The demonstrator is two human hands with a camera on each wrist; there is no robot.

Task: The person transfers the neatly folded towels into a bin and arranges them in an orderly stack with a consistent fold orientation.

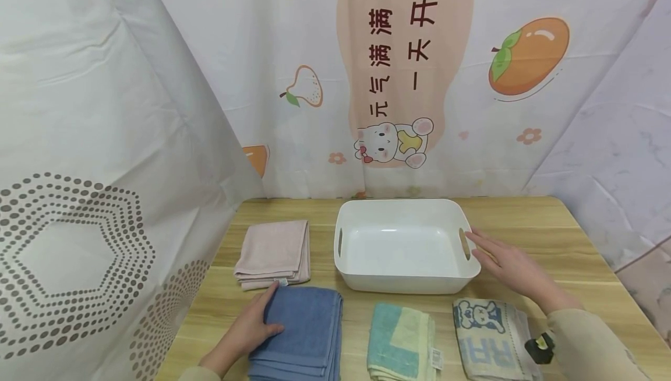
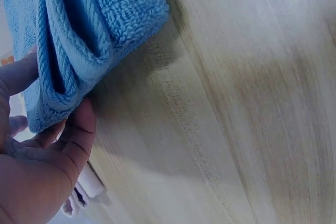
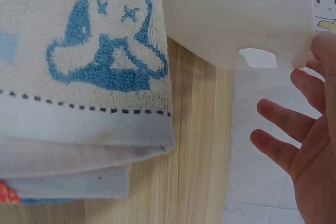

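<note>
A folded blue towel (image 1: 304, 328) lies at the front left of the table. My left hand (image 1: 246, 324) grips its left edge, thumb on top; the left wrist view shows fingers (image 2: 84, 124) curled beneath the towel's layers (image 2: 73, 30). Behind it is a folded pink towel (image 1: 275, 250) with a small tag. A white plastic basket (image 1: 409, 284) stands at the back middle. My right hand (image 1: 511, 264) is at the basket's right side, its fingertips right at the rim by the handle hole. Its fingers (image 3: 283, 119) are spread and fairly straight in the right wrist view.
Nearer the front edge lie a folded green-and-yellow towel (image 1: 401, 340) and a folded white-and-blue towel (image 1: 490, 334) with a bear pattern, close under my right forearm. A printed curtain (image 1: 293, 31) hangs behind the wooden table (image 1: 529, 218), and another sheet (image 1: 105, 107) hangs on the left.
</note>
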